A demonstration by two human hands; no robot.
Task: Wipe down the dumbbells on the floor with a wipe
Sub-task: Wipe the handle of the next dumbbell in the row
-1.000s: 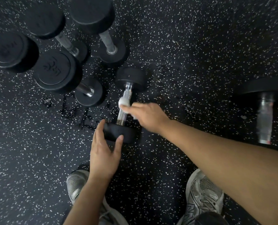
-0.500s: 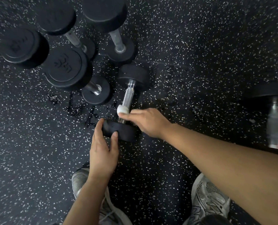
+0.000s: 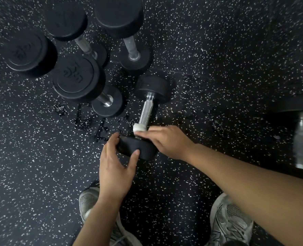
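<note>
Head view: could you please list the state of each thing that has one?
Small dumbbell: lying on the floor, held at its near end.
Wipe: wrapped round the handle's near end.
Right hand: grips the wipe.
Left hand: holds the near weight head.
Four larger dumbbells: standing on end.

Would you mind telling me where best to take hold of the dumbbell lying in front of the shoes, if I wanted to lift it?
Probably by the bare metal handle of the dumbbell, from above. It lies flat on the floor, the knurled bar is exposed between the far head and the wipe, and the heads are too wide for a firm grip. The hands crowd the near end.
</note>
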